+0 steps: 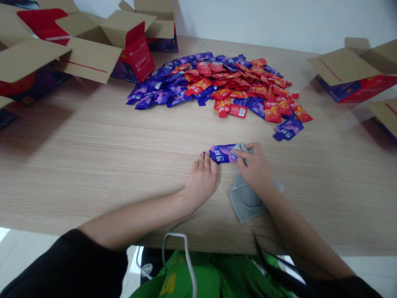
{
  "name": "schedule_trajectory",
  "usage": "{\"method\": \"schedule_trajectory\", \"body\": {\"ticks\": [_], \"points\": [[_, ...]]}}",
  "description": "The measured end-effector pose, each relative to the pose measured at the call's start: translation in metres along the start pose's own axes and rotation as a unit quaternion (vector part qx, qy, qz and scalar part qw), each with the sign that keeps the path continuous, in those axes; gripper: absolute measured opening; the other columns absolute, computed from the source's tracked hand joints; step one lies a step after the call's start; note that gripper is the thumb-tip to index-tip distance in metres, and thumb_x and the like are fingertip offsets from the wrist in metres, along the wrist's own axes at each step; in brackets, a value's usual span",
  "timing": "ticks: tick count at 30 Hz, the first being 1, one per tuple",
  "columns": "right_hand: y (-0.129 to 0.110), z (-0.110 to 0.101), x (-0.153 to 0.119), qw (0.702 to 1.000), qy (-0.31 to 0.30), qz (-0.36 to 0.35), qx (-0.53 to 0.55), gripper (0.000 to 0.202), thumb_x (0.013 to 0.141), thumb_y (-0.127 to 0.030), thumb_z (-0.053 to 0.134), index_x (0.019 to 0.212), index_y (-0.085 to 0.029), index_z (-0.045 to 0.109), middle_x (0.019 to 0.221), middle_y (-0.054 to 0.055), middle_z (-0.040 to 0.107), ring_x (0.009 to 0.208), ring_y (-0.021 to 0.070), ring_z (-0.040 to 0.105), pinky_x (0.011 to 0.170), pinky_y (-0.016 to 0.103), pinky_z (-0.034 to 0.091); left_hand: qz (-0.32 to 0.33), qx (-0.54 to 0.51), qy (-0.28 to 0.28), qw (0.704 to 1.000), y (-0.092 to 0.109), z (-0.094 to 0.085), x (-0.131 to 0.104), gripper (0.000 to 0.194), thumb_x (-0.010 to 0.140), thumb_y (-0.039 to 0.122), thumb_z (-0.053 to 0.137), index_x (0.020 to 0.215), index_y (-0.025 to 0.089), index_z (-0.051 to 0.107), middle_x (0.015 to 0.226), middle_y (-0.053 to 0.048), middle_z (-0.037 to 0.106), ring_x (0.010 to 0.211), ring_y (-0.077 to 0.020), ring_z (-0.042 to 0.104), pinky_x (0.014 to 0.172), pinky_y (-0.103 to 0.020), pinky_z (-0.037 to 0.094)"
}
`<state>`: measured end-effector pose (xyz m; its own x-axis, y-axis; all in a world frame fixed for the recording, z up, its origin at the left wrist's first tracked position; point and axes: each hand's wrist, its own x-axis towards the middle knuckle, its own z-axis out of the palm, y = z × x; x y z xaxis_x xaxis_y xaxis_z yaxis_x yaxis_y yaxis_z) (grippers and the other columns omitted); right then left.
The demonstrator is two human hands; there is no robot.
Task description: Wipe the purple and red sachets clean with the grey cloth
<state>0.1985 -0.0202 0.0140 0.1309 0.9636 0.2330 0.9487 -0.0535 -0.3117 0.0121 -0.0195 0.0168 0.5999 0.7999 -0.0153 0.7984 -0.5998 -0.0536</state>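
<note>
A small purple packet point(219, 155) with white lettering lies flat on the table in front of me. My left hand point(203, 176) holds its left end down, fingers bent and close together. Pinched in my right hand point(254, 163) is a folded grey cloth point(239, 150), pressed on the packet's right end. Beneath my right wrist a second piece of grey cloth point(247, 198) rests on the wood; whether the two pieces are joined is hidden by the hand.
Beyond my hands a wide heap of purple packets point(164, 96) and red-orange packets point(259, 89) spreads over the table point(108, 149). Open cardboard boxes stand at the left point(34, 62), the back point(161, 25) and the right point(350, 78). A white cable point(187, 252) hangs near the front edge.
</note>
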Motion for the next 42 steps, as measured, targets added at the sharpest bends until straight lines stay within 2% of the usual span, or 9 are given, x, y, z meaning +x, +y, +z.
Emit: {"method": "schedule_trajectory", "body": {"ticks": [5, 11, 15, 18, 20, 24, 26, 33, 42], "points": [[0.015, -0.005, 0.001, 0.999, -0.017, 0.046, -0.020, 0.038, 0.089, -0.025, 0.045, 0.111, -0.027, 0.076, 0.114, 0.010, 0.054, 0.079, 0.0189, 0.057, 0.064, 0.034, 0.047, -0.001, -0.003, -0.007, 1.000, 0.000, 0.000, 0.000, 0.047, 0.097, 0.027, 0.042, 0.132, -0.004, 0.051, 0.148, -0.030, 0.041, 0.136, -0.0386, 0.044, 0.099, -0.045, 0.045], [0.030, -0.009, 0.004, 0.997, -0.022, 0.076, -0.008, 0.035, 0.089, -0.026, 0.047, 0.106, -0.024, 0.078, 0.111, 0.010, 0.054, 0.080, 0.0192, 0.058, 0.074, 0.036, 0.049, -0.002, -0.010, 0.005, 1.000, -0.002, 0.002, 0.000, 0.048, 0.095, 0.028, 0.045, 0.132, -0.002, 0.051, 0.148, -0.029, 0.042, 0.136, -0.0378, 0.045, 0.100, -0.045, 0.044], [0.036, -0.014, 0.008, 0.996, 0.015, 0.078, 0.035, 0.035, 0.087, -0.025, 0.047, 0.104, -0.022, 0.078, 0.109, 0.011, 0.056, 0.086, 0.0214, 0.059, 0.080, 0.038, 0.051, -0.001, -0.013, 0.008, 1.000, -0.001, 0.003, -0.001, 0.048, 0.095, 0.028, 0.044, 0.132, -0.003, 0.051, 0.148, -0.030, 0.042, 0.136, -0.0380, 0.045, 0.100, -0.046, 0.044], [0.024, -0.020, 0.013, 0.994, 0.058, 0.062, 0.071, 0.036, 0.087, -0.025, 0.047, 0.106, -0.021, 0.077, 0.109, 0.012, 0.057, 0.093, 0.0230, 0.060, 0.084, 0.040, 0.051, -0.002, -0.015, 0.003, 1.000, -0.001, 0.002, -0.001, 0.049, 0.096, 0.028, 0.043, 0.132, -0.004, 0.051, 0.148, -0.031, 0.041, 0.137, -0.0393, 0.044, 0.100, -0.046, 0.043], [0.009, -0.020, 0.014, 0.993, 0.059, 0.023, 0.096, 0.036, 0.088, -0.024, 0.047, 0.108, -0.023, 0.076, 0.114, 0.012, 0.056, 0.098, 0.0233, 0.060, 0.085, 0.038, 0.052, -0.001, -0.014, 0.001, 1.000, 0.000, 0.002, 0.000, 0.049, 0.096, 0.028, 0.043, 0.132, -0.005, 0.051, 0.149, -0.030, 0.040, 0.137, -0.0395, 0.043, 0.101, -0.045, 0.042], [-0.023, -0.009, 0.008, 0.989, -0.003, -0.084, 0.121, 0.036, 0.088, -0.021, 0.047, 0.109, -0.026, 0.076, 0.118, 0.010, 0.056, 0.100, 0.0211, 0.060, 0.082, 0.035, 0.052, -0.002, -0.014, 0.005, 1.000, 0.000, 0.001, 0.000, 0.049, 0.095, 0.028, 0.044, 0.132, -0.004, 0.050, 0.149, -0.030, 0.040, 0.138, -0.0386, 0.042, 0.102, -0.044, 0.042], [-0.033, -0.001, 0.004, 0.988, -0.036, -0.105, 0.105, 0.035, 0.089, -0.022, 0.048, 0.110, -0.028, 0.076, 0.119, 0.009, 0.056, 0.099, 0.0205, 0.060, 0.079, 0.033, 0.052, -0.003, -0.015, 0.004, 1.000, 0.000, 0.000, 0.000, 0.050, 0.095, 0.028, 0.045, 0.133, -0.004, 0.049, 0.149, -0.030, 0.040, 0.138, -0.0383, 0.042, 0.102, -0.044, 0.042], [-0.037, 0.006, -0.004, 0.996, -0.054, -0.061, 0.037, 0.032, 0.090, -0.025, 0.049, 0.104, -0.030, 0.077, 0.123, 0.008, 0.055, 0.096, 0.0210, 0.061, 0.067, 0.031, 0.049, -0.001, -0.012, -0.011, 1.000, -0.001, -0.002, 0.000, 0.046, 0.096, 0.027, 0.042, 0.130, -0.003, 0.052, 0.150, -0.029, 0.039, 0.138, -0.0383, 0.042, 0.102, -0.045, 0.042], [0.000, -0.004, -0.005, 1.000, 0.002, 0.020, 0.022, 0.032, 0.088, -0.022, 0.050, 0.102, -0.027, 0.078, 0.117, 0.008, 0.055, 0.088, 0.0189, 0.061, 0.069, 0.031, 0.049, -0.008, 0.000, -0.016, 1.000, 0.000, -0.001, 0.001, 0.048, 0.098, 0.031, 0.041, 0.133, -0.001, 0.051, 0.150, -0.027, 0.040, 0.137, -0.0380, 0.043, 0.101, -0.045, 0.044]]}}
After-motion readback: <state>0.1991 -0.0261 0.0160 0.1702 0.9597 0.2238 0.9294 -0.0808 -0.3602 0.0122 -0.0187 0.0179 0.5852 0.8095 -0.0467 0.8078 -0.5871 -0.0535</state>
